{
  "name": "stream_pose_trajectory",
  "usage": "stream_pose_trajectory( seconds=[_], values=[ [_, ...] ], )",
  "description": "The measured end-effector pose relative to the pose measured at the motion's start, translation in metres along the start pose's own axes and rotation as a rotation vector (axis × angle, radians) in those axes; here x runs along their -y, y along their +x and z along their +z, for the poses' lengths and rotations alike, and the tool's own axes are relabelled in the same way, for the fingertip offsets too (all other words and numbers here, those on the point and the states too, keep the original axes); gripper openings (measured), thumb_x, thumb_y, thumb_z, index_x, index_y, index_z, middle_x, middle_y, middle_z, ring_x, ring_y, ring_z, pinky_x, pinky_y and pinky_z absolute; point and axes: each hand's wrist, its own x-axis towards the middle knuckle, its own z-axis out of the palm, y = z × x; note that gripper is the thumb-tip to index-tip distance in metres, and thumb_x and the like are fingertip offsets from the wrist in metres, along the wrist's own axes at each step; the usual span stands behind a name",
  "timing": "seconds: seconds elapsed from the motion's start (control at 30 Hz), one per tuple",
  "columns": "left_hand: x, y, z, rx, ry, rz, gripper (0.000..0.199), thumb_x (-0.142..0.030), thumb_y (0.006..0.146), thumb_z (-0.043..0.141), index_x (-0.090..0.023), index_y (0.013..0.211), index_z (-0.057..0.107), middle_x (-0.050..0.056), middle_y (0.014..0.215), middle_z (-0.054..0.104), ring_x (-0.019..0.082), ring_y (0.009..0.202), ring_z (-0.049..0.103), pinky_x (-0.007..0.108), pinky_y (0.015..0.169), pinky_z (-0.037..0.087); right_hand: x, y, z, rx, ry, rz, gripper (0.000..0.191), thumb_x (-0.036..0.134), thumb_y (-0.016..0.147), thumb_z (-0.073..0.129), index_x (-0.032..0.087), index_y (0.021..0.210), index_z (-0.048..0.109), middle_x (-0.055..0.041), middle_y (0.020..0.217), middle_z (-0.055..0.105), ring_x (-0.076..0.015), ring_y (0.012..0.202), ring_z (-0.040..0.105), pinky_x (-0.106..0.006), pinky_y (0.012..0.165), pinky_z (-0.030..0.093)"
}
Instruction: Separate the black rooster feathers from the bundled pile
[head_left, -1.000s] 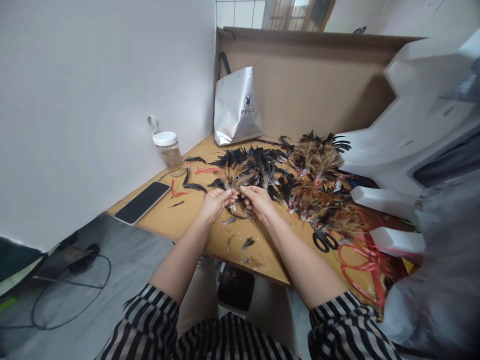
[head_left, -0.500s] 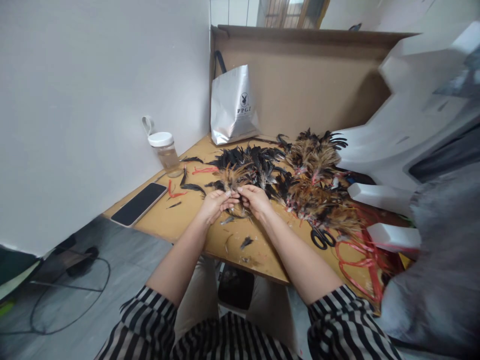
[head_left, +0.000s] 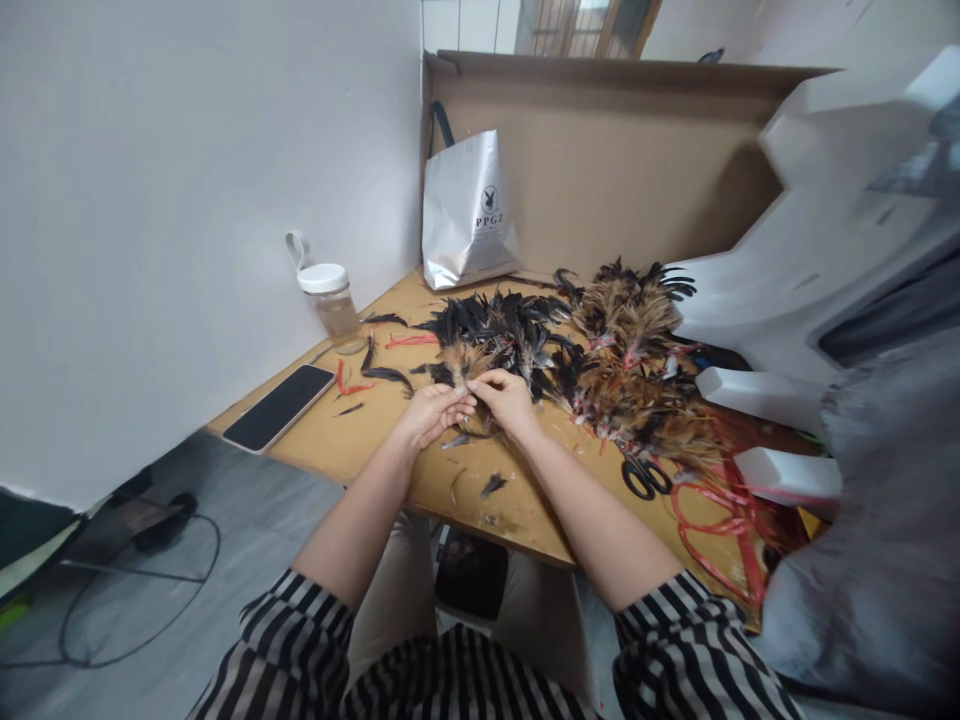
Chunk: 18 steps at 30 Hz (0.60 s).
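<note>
Near the middle of the wooden table (head_left: 330, 430), my left hand (head_left: 435, 413) pinches the base of a small brown feather bunch (head_left: 463, 360). My right hand (head_left: 504, 400) meets it from the right, with thumb and forefinger closed at the same base; whatever those fingertips grip is too small to make out. The tips of the bunch fan away from me. Black feathers (head_left: 495, 322) lie just behind my hands. Brown and black feather bundles (head_left: 630, 395) with reddish ties are heaped to the right.
Black-handled scissors (head_left: 645, 477) lie beside red strands (head_left: 720, 530) at the right. A phone (head_left: 280, 408) and a lidded jar (head_left: 332, 300) are at the left. Behind the feathers stands a silver bag (head_left: 465, 215) against a cardboard panel (head_left: 637, 160). Grey plastic (head_left: 877, 520) bulges at the right.
My right hand has shifted slightly left, its fingertips now meeting my left hand's at the feather base. The brown feathers look more bunched together. My left hand has barely moved.
</note>
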Motion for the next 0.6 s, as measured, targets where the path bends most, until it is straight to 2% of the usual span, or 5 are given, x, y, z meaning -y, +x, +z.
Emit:
stream_pose_trajectory(
  seconds=[0.13, 0.37, 0.6],
  values=[
    [-0.0015, -0.0019, 0.0034, -0.023, 0.062, 0.037, 0.022, -0.027, 0.064, 0.068, -0.006, 0.068, 0.062, 0.008, 0.06, 0.064, 0.008, 0.05, 0.056, 0.016, 0.048, 0.043, 0.0003, -0.0002, 0.0001, -0.002, -0.048, -0.015, 0.018, 0.035, 0.061, 0.063, 0.017, 0.065, 0.064, -0.0014, 0.066, 0.059, -0.0121, 0.062, 0.05, -0.024, 0.059, 0.039],
    [0.0002, -0.0005, 0.0074, -0.063, 0.221, 0.102, 0.029, -0.036, 0.061, 0.068, -0.007, 0.061, 0.062, 0.007, 0.052, 0.061, 0.008, 0.044, 0.052, 0.02, 0.046, 0.041, 0.0056, -0.0013, 0.0018, 0.026, 0.125, 0.191, 0.027, 0.041, 0.056, 0.066, 0.016, 0.064, 0.058, 0.0017, 0.055, 0.054, -0.0083, 0.05, 0.043, -0.02, 0.047, 0.034],
    [0.0007, -0.0014, 0.0079, -0.024, 0.211, 0.095, 0.027, -0.034, 0.06, 0.069, -0.008, 0.062, 0.063, 0.005, 0.051, 0.06, 0.008, 0.044, 0.051, 0.02, 0.046, 0.041, 0.0071, -0.0007, -0.0012, 0.098, 0.301, 0.336, 0.032, 0.04, 0.049, 0.071, 0.017, 0.057, 0.051, 0.0063, 0.044, 0.044, -0.0053, 0.039, 0.034, -0.02, 0.04, 0.024]
  ],
)
